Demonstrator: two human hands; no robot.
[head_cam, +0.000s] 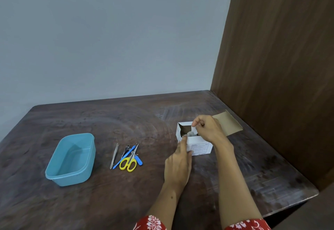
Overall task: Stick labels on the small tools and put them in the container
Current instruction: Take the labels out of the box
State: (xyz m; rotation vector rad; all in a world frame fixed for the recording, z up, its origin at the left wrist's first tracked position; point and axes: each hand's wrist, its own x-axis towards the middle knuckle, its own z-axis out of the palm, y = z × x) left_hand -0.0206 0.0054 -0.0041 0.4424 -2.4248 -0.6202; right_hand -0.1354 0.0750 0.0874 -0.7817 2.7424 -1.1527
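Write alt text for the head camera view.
Two bare hands work at an open white cardboard box on a dark wooden table; the right hand pinches a small white piece. Left lie small tools and an empty blue plastic container.

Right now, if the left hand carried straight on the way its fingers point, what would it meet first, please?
The left hand already touches the white box; going on, its fingers would probably enter the open top.

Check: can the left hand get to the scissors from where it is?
Probably yes. The left hand rests against the white box, and only bare table lies between it and the scissors. It would have to let go of the box first.
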